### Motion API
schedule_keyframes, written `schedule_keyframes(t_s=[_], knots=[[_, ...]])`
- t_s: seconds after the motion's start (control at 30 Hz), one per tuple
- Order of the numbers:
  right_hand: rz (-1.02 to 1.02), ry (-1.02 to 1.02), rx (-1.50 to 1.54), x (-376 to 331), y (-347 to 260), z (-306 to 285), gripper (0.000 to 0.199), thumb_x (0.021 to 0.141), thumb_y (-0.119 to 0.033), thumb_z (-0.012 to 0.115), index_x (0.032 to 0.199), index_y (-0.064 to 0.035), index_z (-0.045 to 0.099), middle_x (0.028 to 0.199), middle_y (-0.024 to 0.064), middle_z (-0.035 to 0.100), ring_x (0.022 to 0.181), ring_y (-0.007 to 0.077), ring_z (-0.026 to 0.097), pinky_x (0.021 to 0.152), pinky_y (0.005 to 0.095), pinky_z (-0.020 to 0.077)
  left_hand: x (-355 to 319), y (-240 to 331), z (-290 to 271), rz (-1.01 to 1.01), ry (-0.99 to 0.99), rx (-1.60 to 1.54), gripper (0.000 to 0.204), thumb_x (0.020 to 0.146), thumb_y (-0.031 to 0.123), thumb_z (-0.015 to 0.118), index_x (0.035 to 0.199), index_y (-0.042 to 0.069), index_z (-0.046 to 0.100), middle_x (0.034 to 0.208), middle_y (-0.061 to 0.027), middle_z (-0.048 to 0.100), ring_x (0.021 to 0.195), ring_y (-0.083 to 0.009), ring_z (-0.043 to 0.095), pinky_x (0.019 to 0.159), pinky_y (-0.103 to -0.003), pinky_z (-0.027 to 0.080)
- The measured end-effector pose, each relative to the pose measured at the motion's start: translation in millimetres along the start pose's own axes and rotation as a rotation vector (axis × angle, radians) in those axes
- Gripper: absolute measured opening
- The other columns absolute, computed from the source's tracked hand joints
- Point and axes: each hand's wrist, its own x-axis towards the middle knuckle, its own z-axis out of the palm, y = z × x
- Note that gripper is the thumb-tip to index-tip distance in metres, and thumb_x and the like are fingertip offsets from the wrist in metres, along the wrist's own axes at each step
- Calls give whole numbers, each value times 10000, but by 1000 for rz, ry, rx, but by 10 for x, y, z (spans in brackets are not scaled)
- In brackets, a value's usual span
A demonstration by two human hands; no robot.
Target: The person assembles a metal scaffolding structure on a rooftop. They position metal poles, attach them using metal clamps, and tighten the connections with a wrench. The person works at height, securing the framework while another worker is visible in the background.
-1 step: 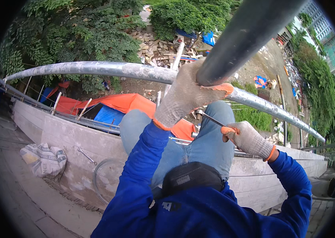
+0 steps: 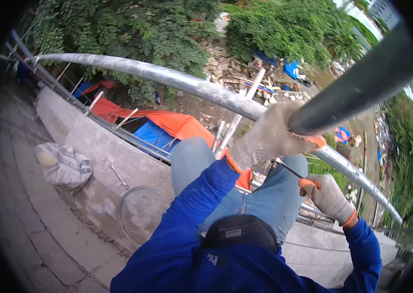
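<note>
My left hand, in a knitted glove with orange-coated fingertips, is closed around the lower part of a thick dark metal pole. This pole slants up to the right, close to the camera. Behind that hand passes a long, scuffed grey pipe. My right hand, gloved alike, grips the handle of a thin metal wrench. The wrench's far end reaches to just below my left hand, over my knees; what it meets there is mostly hidden.
On the concrete ledge at left lie a second wrench, a wire coil and a crumpled white sack. Beyond the ledge, far below, are orange tarps, scattered boards and trees.
My view has turned and tilted, so the ledge, pipe and ground appear shifted and rotated. Both hands keep their holds on the pole and the wrench.
</note>
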Motion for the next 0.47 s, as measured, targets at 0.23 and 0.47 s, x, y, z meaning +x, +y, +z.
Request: schedule_keyframes(t_s=[0.23,0.47], knots=[[-105,72,127,-115,352,26,350,1008,-261,500,809,-19,656,620,56,554,547,134,468,531,358,388,121,220,12,-103,-47,-24,399,629,299,853,893,42,699,770,-125,710,745,-266,716,665,-382,539],[-71,-48,195,-14,669,20,410,1042,-296,463,801,-21,650,652,44,600,590,144,496,574,356,421,148,218,-91,-92,-15,188,354,700,315,822,903,51,703,808,-160,717,798,-314,726,687,-417,537]])
